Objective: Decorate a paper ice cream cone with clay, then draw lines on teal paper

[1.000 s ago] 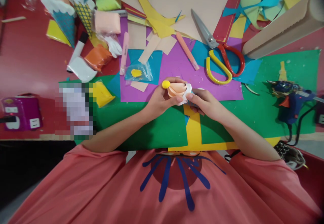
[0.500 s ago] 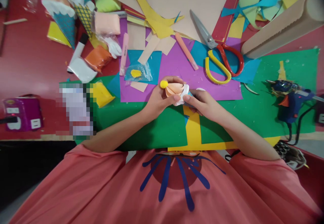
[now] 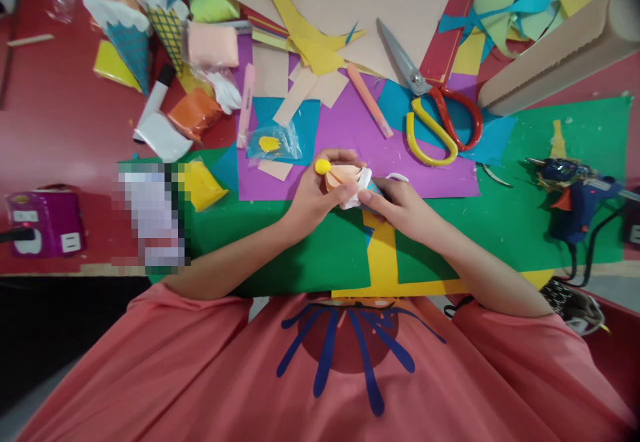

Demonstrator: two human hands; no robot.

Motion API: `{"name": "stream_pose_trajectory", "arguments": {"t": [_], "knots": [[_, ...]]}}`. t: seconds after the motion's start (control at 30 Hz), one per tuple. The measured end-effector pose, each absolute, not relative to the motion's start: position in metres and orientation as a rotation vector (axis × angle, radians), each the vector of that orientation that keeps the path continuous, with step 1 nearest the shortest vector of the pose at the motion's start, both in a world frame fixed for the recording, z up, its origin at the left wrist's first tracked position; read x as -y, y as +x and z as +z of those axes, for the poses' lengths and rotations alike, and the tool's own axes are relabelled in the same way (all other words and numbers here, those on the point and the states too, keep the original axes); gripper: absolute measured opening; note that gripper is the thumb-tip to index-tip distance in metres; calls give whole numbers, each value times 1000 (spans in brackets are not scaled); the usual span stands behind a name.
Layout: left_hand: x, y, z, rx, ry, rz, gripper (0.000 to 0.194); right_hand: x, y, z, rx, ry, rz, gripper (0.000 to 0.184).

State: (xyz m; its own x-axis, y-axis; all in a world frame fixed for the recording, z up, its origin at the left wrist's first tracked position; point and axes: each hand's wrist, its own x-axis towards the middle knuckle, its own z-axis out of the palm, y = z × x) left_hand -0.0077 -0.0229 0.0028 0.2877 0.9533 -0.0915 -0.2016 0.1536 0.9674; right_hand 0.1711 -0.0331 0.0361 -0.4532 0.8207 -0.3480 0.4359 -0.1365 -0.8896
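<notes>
Left hand (image 3: pixel 314 197) and right hand (image 3: pixel 406 203), both snug around one craft cone (image 3: pixel 345 176) with one yellow ball (image 3: pixel 323 167).

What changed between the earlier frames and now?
The cone, in the left hand and right hand, has shifted slightly to the person's left, its yellow ball with it. Both hands keep hold; nothing was released. Scissors and glue gun stayed put.

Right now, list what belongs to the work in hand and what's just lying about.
In hand:
small cone with yellow ball, held by left fingers and right fingers

Lying about, untouched:
scissors
glue gun
orange packet
yellow packet
</notes>
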Motion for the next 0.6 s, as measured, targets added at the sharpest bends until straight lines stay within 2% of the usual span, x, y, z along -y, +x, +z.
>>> {"name": "stream_pose_trajectory", "arguments": {"t": [0.37,0.6], "knots": [[22,-8,1,-879,1056,1031,52,33,171,39,1807,-1441,1620,64],[22,-8,-1,-883,1040,1048,50,33,171,38,1809,-1420,1621,58]]}}
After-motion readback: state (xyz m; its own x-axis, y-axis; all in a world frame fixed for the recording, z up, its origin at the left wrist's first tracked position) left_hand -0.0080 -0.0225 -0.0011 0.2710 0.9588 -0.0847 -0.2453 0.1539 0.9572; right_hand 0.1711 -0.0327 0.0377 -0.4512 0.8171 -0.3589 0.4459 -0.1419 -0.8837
